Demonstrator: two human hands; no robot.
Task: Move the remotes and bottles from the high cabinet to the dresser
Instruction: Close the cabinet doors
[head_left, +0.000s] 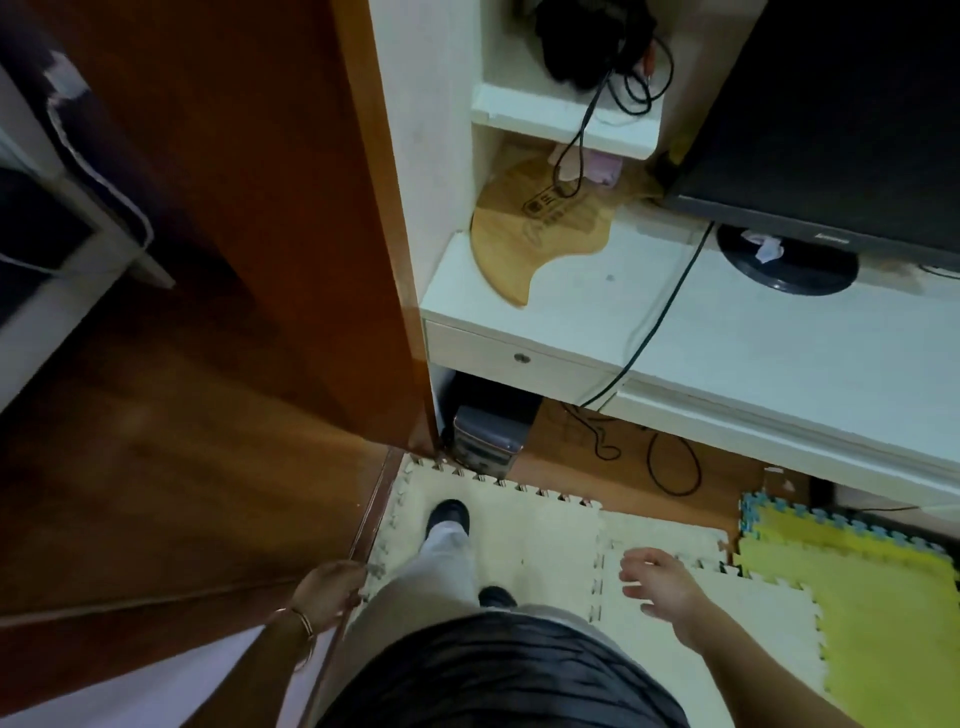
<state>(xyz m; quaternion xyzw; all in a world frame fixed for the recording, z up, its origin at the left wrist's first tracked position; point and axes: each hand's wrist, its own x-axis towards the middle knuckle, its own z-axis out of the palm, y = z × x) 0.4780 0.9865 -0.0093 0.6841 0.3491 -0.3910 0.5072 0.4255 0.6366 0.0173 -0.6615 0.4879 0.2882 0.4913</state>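
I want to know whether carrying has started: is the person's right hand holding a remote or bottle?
No, the right hand is empty, its fingers spread above the cream foam floor mat.

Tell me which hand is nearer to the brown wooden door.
Left. The left hand grips the edge of the brown wooden door; the right hand hangs open over the foam mat, well apart.

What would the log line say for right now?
left hand: gripping edge of brown door | right hand: open, empty, over foam mat | remotes, bottles: not in view
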